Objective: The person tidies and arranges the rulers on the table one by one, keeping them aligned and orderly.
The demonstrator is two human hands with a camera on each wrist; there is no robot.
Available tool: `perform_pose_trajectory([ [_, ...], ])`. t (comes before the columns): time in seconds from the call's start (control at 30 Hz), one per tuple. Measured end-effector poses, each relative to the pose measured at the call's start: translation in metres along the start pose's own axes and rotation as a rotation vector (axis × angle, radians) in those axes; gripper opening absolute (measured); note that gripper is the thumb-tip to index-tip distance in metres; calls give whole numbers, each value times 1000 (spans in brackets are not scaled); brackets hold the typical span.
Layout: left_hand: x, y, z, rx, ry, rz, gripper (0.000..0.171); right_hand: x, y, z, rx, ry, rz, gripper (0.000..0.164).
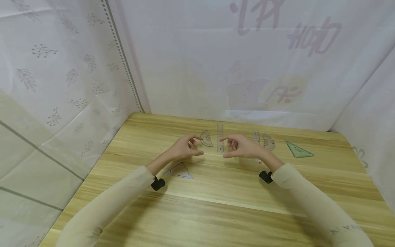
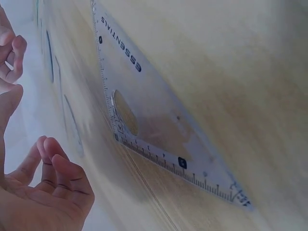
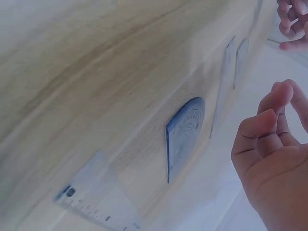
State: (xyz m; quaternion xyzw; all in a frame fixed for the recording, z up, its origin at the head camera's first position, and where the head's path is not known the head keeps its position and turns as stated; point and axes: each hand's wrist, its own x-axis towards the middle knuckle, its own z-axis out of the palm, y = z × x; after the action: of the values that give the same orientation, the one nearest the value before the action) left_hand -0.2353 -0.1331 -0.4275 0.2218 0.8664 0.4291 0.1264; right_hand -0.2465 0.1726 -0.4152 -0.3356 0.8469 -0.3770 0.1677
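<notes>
Both hands hover over the table, facing each other with thumbs and fingers loosely bent, and hold nothing. My left hand has its index fingertip beside a clear protractor in the head view. Below that wrist lies a clear set square marked ESSENTIALS. My right hand is just right of a clear straight ruler. Another clear measuring piece is partly hidden behind the right hand and wrist, so its full shape cannot be told. A second protractor lies beside it.
A green set square lies farther right on the wooden table. White printed curtains stand behind the table and at its sides. A dark wrist device hangs under the left sleeve, another under the right.
</notes>
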Motion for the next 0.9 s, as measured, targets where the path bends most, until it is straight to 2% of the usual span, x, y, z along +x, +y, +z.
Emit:
perform_pose_trajectory([
  [0.17,3,0,-1,-2,-5,-19,64,8,-1,0,-16,-13,12,68],
  [0.4,6,-4,-4,3,8,-39,63,19,0,-2,34,-19,18,67],
  [0.73,13,-12,-9,-9,5,-3,61,33,8,-8,1,-7,-20,64],
  [0.9,16,-16,-10,-10,7,5,60,39,13,-10,10,-9,-12,63],
])
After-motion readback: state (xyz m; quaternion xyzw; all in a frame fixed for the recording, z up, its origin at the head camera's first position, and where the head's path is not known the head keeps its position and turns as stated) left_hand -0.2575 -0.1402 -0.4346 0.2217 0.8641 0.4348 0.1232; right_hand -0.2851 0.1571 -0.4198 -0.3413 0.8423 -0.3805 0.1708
